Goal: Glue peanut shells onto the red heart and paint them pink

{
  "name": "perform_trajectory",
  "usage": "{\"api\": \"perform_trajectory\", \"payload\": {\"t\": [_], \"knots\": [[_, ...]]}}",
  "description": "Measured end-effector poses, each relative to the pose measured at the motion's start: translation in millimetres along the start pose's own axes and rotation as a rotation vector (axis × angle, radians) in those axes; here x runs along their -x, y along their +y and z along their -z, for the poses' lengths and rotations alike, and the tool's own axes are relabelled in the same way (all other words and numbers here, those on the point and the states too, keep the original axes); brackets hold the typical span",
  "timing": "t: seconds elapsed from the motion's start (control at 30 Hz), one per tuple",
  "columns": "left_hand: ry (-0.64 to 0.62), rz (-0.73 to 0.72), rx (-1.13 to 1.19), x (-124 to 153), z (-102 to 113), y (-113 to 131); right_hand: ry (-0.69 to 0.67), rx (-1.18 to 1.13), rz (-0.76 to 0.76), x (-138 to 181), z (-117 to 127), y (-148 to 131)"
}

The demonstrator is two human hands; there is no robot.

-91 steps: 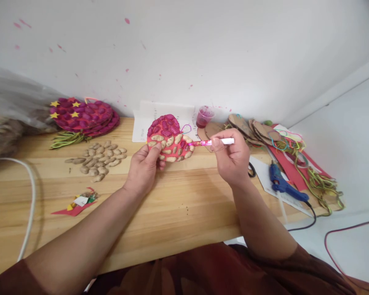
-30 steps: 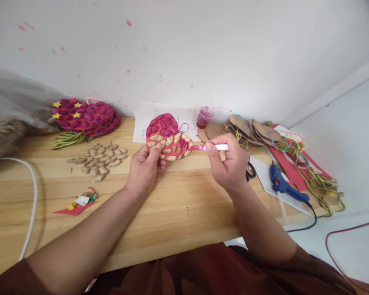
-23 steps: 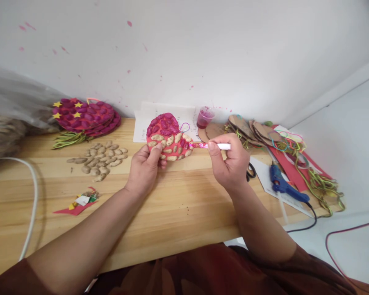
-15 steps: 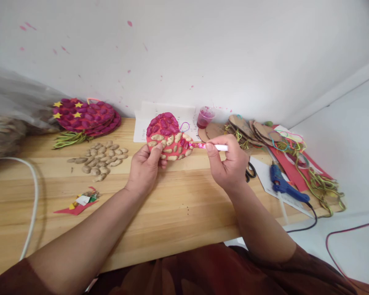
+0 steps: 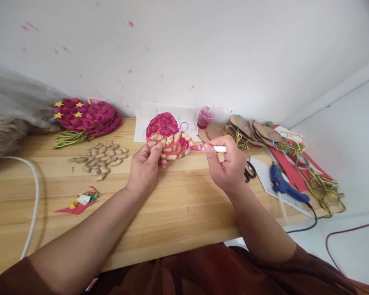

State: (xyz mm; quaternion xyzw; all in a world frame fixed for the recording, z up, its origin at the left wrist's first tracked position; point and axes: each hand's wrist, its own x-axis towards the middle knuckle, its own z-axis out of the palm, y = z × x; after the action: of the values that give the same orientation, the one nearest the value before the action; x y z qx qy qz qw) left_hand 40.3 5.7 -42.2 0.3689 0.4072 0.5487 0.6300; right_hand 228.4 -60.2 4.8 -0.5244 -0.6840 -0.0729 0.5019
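Note:
My left hand (image 5: 145,168) grips the lower edge of a red heart-shaped craft piece (image 5: 168,136) covered with peanut shells. The upper shells are painted magenta and the lower ones are bare tan. It is tilted up above the wooden table (image 5: 172,205). My right hand (image 5: 228,166) pinches a small white-handled brush (image 5: 209,148). The brush's pink tip touches the right edge of the heart. A small cup of magenta paint (image 5: 204,117) stands just behind, near the wall.
Loose peanut shells (image 5: 101,159) lie to the left, with a stack of painted hearts (image 5: 87,116) and a plastic bag (image 5: 12,112) beyond. To the right lie cardboard cut-outs (image 5: 252,129), coloured cords (image 5: 313,176), scissors and a blue glue gun (image 5: 284,186). A white cable (image 5: 33,196) crosses the left.
My right hand has drawn slightly left and closer to the heart, with small strokes of the brush tip along its right edge. My left hand holds the heart nearly still.

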Motion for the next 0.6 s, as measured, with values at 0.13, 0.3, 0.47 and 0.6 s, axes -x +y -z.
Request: {"api": "perform_trajectory", "payload": {"t": [0.13,0.3,0.47,0.6], "knots": [[-0.003,0.017,0.002,0.3,-0.6,1.2,-0.023,-0.033,0.014,0.3,-0.2,-1.4],[-0.010,0.021,-0.001,1.0,-1.2,2.3,-0.014,-0.043,-0.005,-0.1,0.7,2.7],[-0.003,0.034,-0.023,0.6,-1.2,3.0,0.014,-0.031,-0.036,-0.9,2.8,4.6],[-0.002,0.042,-0.028,0.5,-1.4,2.9,0.015,-0.050,-0.030,-1.6,3.1,4.1]]}}
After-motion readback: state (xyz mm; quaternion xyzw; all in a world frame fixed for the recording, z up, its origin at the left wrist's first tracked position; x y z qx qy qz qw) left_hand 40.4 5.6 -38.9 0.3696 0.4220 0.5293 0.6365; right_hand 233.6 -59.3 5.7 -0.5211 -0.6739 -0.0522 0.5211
